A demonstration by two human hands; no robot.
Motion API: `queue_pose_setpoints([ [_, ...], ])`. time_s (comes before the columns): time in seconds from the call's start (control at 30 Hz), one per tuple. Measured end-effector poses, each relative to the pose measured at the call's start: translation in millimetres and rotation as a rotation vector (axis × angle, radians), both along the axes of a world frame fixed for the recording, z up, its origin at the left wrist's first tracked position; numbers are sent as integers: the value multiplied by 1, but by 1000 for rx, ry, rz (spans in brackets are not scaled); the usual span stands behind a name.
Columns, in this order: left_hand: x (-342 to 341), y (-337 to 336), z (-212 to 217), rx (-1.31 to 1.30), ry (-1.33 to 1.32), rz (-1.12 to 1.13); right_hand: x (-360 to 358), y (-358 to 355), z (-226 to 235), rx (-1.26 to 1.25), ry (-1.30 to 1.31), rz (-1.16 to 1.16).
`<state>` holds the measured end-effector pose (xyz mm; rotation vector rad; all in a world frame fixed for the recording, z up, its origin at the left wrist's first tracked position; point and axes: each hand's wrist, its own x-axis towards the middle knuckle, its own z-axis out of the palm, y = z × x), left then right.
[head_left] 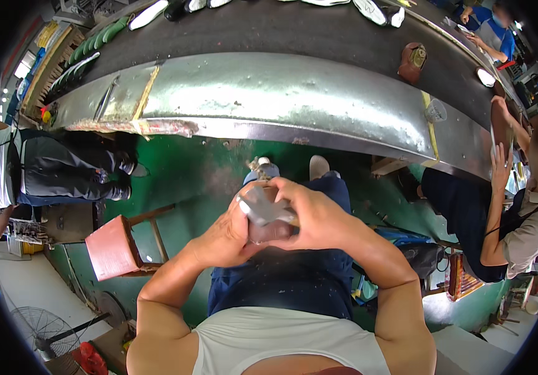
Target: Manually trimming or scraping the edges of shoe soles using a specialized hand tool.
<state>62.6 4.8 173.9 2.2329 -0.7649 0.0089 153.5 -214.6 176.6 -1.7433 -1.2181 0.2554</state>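
Above my lap, my left hand [224, 234] is closed around a brown shoe [270, 234], which my palms and fingers hide in large part. My right hand [312, 212] curls in from the other side, its fingers bent against the same shoe. Across the top of the shoe lies a grey metal tool [260, 209] that looks like a hammer head. A yellowish bit beside my right fingers may be its handle. Both hands are close together, in front of the bench's metal edge and apart from it.
A dark conveyor belt [250, 31] with a dented metal edge [281, 87] runs ahead, carrying a brown shoe [412, 62] and a far row of shoes. A pink-seated stool [113, 249] stands left. Co-workers are on both sides [506, 225], with a fan [38, 331] lower left.
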Motion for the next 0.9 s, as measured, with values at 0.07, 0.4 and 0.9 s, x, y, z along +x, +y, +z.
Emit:
queue_pose_setpoints([
  [0.07, -13, 8, 2, -134, 168, -9, -1, 5, -2, 37, -82, -35],
  [0.4, -101, 75, 10, -868, 1148, 614, -40, 65, -7, -14, 506, 395],
  [0.9, 27, 56, 38, -1131, 838, 390, 319, -128, -26, 156, -556, -1102],
])
